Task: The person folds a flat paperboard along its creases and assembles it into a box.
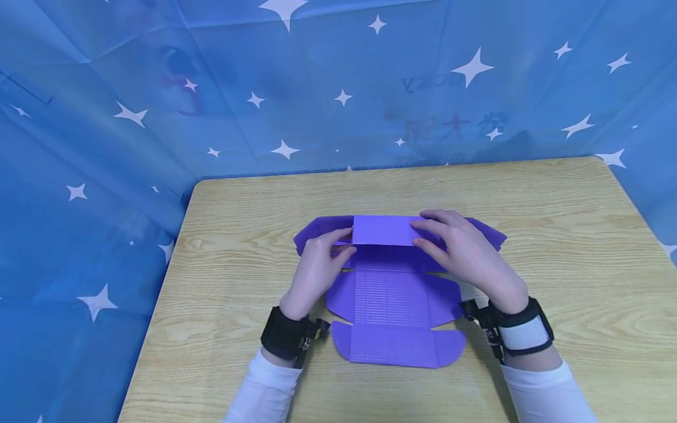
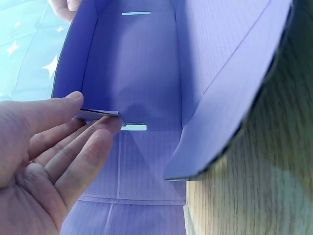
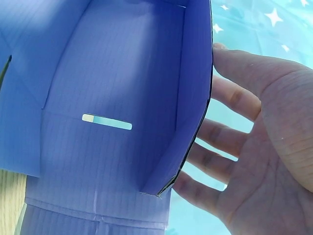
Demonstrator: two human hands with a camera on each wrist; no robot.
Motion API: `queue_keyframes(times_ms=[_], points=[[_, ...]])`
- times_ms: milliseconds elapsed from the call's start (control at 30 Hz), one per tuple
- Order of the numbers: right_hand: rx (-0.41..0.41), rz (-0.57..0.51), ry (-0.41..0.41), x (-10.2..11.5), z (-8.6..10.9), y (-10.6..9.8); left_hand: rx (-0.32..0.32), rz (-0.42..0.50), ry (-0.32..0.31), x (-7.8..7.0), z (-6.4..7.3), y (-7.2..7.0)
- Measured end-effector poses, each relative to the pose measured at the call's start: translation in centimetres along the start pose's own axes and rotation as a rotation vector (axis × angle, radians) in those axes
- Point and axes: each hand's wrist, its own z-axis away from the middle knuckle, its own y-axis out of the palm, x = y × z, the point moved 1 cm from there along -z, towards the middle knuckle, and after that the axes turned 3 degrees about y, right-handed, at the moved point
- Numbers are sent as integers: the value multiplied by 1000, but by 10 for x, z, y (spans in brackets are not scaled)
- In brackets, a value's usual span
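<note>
A purple cardboard box (image 1: pixel 391 296), partly folded, lies on the table. Its far side stands raised, with a narrow panel (image 1: pixel 383 230) folded over toward the wearer; the near part spreads flat with side flaps. My left hand (image 1: pixel 319 264) is at the panel's left end. In the left wrist view, that hand (image 2: pixel 54 152) pinches a small end flap (image 2: pixel 100 113) between its digits. My right hand (image 1: pixel 471 252) rests against the panel's right part. In the right wrist view, fairly straight fingers touch the outer side of the raised wall (image 3: pixel 195 63), partly hidden behind it.
The wood-grain table (image 1: pixel 222 329) extends on both sides of the box. A blue cloth (image 1: pixel 317 70) with white stars hangs behind the table and down its left side. Two slots (image 2: pixel 134 127) in the cardboard show in the left wrist view.
</note>
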Motion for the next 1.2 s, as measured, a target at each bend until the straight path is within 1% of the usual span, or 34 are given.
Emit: queue_keyframes(times_ms=[167,333,500,600,833,967,1200], points=[[9,0,5,0,0,0,10,5,-5,1,1,-3],[21,-5,14,1,0,1,35,0,-31,3,2,-9],[12,-5,12,1,0,1,46,-37,-70,9,3,-15],[5,-5,8,1,0,1,61,-80,-91,13,3,-17],[0,-3,5,0,0,0,68,-152,-124,21,4,-16],[1,-2,8,0,0,0,98,-178,-146,25,3,-14],[-6,0,3,0,0,1,137,-148,-184,30,2,-10]])
